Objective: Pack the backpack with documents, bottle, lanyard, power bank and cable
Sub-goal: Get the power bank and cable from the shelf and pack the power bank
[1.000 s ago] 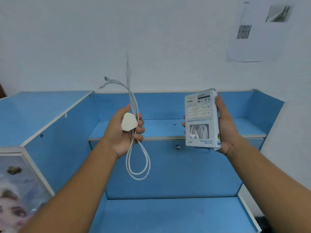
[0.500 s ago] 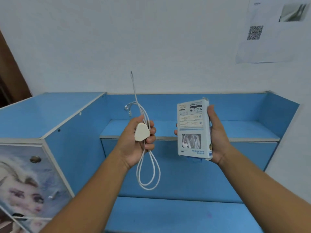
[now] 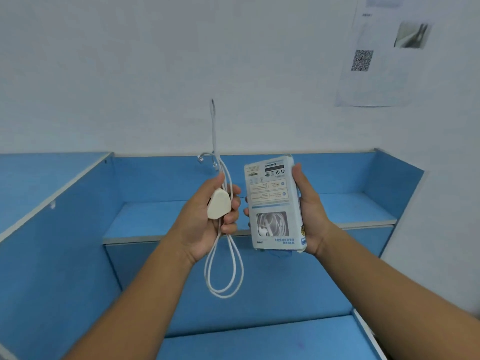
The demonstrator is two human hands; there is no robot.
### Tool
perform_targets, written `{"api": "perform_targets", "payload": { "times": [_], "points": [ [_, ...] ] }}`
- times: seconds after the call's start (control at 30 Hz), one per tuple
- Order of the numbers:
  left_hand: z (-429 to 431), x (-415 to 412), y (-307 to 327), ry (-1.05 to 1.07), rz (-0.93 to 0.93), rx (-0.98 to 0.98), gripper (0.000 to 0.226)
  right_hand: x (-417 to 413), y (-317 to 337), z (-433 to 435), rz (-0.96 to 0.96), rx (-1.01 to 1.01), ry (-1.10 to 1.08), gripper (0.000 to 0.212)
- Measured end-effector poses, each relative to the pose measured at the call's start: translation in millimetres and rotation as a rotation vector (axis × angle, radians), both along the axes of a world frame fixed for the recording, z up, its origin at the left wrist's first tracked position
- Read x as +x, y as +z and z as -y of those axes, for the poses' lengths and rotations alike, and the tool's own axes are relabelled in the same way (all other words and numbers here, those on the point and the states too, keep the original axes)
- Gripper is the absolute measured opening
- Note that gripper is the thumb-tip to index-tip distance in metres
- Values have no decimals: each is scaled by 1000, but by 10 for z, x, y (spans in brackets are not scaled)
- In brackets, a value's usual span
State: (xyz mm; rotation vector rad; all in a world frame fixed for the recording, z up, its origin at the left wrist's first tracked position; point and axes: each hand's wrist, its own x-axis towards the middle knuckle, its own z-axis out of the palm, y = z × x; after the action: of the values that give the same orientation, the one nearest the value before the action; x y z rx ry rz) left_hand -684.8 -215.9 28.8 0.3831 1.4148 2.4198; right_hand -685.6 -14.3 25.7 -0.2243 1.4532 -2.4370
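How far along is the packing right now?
Nothing looks packed: no backpack is in view. In hand: the left hand grips a plug and looped cable; the right hand holds an earphone box. Left: all the packing, judging by this view.

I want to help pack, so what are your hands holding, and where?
The left hand grips the white plug and the folded cable at its middle. The right hand holds the earphone box by its long sides.

Only a narrow gap separates the left hand (image 3: 205,224), gripping a looped white cable (image 3: 222,294), from the pale-blue cardboard earphone box (image 3: 275,201) in the right hand (image 3: 309,211). The loop dangles below and the cable ends poke upward. A blue laminate shelf (image 3: 350,209) stands behind.
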Motion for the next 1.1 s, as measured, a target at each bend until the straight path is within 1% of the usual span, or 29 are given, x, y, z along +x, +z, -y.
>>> {"api": "perform_targets", "payload": {
  "times": [0.13, 0.27, 0.4, 0.53, 0.67, 0.87, 0.97, 1.1],
  "points": [
    [-454, -180, 100, -141, -7, -27, 37, 64, 125, -315, -38, -20, -153, 79],
    [-1002, -250, 177, -258, -16, 16, 37, 289, 202, -772, -66, -36, -321, 80],
    [-1694, -184, 166, -463, -35, 25, 38, 730, 291, -1346, -115, -1, -521, 82],
    [-2416, 56, 236, -681, -59, 33, 36, 1269, 333, -1845, -103, 34, -742, 74],
    [-3084, 540, 300, -907, -93, 42, 34, 2016, 306, -2256, -143, 19, -929, 78],
    [-3928, 1723, 322, -1177, -93, 31, 33, 3420, 216, -2717, -206, 7, -1153, 87],
    [-4233, 2394, 303, -1293, -84, 47, 33, 4179, 217, -2831, -201, 26, -1282, 85],
    [-4581, 3177, 207, -1479, -64, 83, 34, 5070, 215, -2797, -182, 59, -1441, 73]
  ]
}}
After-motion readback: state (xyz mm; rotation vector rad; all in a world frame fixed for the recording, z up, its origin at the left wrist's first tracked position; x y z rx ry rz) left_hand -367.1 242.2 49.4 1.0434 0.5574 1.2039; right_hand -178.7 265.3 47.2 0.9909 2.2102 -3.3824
